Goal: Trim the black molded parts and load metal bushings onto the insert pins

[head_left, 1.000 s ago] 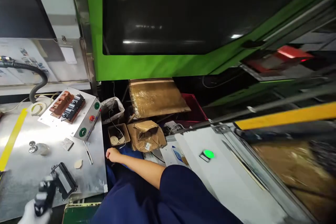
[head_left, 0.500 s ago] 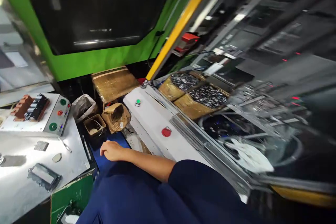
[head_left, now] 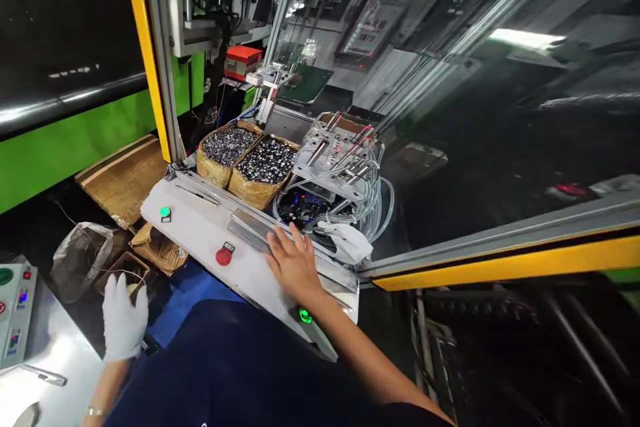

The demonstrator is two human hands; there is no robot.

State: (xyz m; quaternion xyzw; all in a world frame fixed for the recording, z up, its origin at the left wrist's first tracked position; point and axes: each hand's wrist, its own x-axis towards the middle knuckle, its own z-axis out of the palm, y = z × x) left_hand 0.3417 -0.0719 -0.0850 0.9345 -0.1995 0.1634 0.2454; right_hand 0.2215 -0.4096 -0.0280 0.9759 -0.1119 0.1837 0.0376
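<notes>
My right hand, bare, is over the white control panel with its fingers spread and nothing held. A red button lies to its left, and a lit green button is just below the wrist. Farther left on the panel is another green button. My left hand, in a white glove, is raised near the metal table, fingers apart and holding nothing. Behind it are a small brown box and a grey bag.
Behind the panel stand two boxes of small dark parts, a fixture with clear tubes and a white cloth. Yellow-edged frames flank the opening. A pen-like tool lies on the table.
The view has swung to the right, towards the panel. My gloved left hand has come into view. My right hand has moved from the blue area to over the panel, fingers now spread.
</notes>
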